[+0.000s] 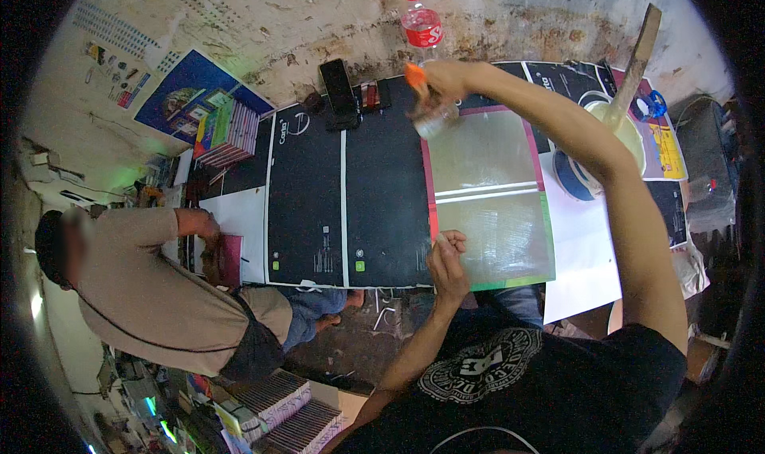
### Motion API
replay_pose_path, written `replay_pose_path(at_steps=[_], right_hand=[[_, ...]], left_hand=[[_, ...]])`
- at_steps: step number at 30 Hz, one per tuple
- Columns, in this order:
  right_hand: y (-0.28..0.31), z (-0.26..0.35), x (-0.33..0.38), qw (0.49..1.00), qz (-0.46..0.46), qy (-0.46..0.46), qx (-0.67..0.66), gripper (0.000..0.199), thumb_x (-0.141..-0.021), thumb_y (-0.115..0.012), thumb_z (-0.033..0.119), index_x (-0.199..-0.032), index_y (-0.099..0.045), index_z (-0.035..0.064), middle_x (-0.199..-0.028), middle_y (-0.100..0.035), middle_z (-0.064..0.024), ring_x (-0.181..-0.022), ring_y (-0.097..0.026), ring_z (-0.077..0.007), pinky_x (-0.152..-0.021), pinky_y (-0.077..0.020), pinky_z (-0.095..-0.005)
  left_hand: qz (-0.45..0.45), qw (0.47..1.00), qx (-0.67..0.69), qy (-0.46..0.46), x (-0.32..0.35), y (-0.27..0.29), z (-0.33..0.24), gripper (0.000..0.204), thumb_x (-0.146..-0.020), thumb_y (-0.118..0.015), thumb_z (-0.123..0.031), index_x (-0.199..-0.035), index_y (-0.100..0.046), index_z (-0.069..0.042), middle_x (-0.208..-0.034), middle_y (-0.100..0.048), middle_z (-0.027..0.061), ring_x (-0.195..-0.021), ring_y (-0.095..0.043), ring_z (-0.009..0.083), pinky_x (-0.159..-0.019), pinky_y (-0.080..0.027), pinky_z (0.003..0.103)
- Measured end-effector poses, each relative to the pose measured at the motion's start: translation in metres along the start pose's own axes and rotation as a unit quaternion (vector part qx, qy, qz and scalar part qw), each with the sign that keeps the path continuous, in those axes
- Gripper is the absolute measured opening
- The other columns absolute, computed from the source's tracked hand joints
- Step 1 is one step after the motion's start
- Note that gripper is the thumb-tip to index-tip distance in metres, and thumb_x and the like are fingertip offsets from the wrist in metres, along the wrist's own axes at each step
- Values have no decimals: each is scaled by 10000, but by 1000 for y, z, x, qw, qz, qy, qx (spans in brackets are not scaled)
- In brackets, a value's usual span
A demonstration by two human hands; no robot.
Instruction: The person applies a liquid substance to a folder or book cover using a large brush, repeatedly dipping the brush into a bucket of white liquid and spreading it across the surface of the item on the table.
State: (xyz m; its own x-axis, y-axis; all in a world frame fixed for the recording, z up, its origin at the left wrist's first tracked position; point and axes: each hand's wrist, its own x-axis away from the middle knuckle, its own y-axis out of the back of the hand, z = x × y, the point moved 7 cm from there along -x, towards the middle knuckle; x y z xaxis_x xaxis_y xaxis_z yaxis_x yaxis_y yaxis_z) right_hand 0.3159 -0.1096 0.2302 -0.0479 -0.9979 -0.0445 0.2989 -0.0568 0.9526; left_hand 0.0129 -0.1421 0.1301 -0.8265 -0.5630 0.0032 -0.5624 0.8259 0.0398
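Observation:
My right hand is closed around a paint brush with an orange handle. Its pale bristles, smeared by motion, are at the far left corner of a shiny, wet-looking sheet. That sheet has two pale cream panels, a white strip between them, and pink-red and green borders. Beside its near left edge is my left hand, fingers curled; what they hold, if anything, cannot be made out. Under the sheet lie black printed boards with white dividing lines.
A tub of cream paste with a wooden stick stands at right, near white paper. Behind are a clear bottle and a phone. Books are stacked at left, where another person works.

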Motion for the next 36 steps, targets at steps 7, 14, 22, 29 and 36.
replay_pose_path(at_steps=[7, 14, 22, 29, 36], right_hand=[[66, 2, -6, 980, -127, -136, 69, 241, -724, -738, 188, -895, -635, 53, -835, -663, -182, -816, -637, -387, -674, -510, -463], [18, 151, 97, 995, -85, 3, -57, 215, -716, -710, 142, -915, -658, 80, -821, -648, -162, -815, -635, -365, -709, -505, -449], [-34, 141, 57, 923, -225, -280, 135, 269, -765, -634, 117, -1033, -662, 120, -946, -649, -158, -848, -655, -336, -739, -522, -461], [-73, 175, 45, 965, -148, -215, -19, 255, -796, -584, 113, -1034, -671, 134, -920, -649, -123, -861, -653, -303, -787, -496, -472], [-43, 172, 39, 931, -189, -308, 47, 415, -755, -613, 79, -1157, -644, 175, -973, -633, -91, -934, -615, -272, -815, -467, -428]], left_hand=[[-44, 869, 453, 194, -32, 27, 17, 524, -1004, -345, -540, -896, -582, -85, -766, -577, 37, -634, -520, 127, -579, -390, 251], [156, 976, 12, -151, -246, 3, -96, 298, -974, -414, -226, -997, -660, -58, -1006, -657, 78, -954, -593, 152, -849, -465, 296], [598, 667, -439, 71, -261, -148, -34, 1106, -785, -89, -881, -1200, -641, -17, -1255, -584, 171, -1168, -519, 270, -1005, -366, 391], [676, 581, -452, 46, -256, -158, -37, 999, -830, -32, -826, -1541, -71, -126, -1288, -605, 146, -1216, -515, 266, -819, -417, 376], [637, 621, -456, 25, -259, -162, -38, 983, -837, -115, -833, -1545, -93, -151, -1181, -666, 118, -816, -503, 202, -660, -381, 339]])
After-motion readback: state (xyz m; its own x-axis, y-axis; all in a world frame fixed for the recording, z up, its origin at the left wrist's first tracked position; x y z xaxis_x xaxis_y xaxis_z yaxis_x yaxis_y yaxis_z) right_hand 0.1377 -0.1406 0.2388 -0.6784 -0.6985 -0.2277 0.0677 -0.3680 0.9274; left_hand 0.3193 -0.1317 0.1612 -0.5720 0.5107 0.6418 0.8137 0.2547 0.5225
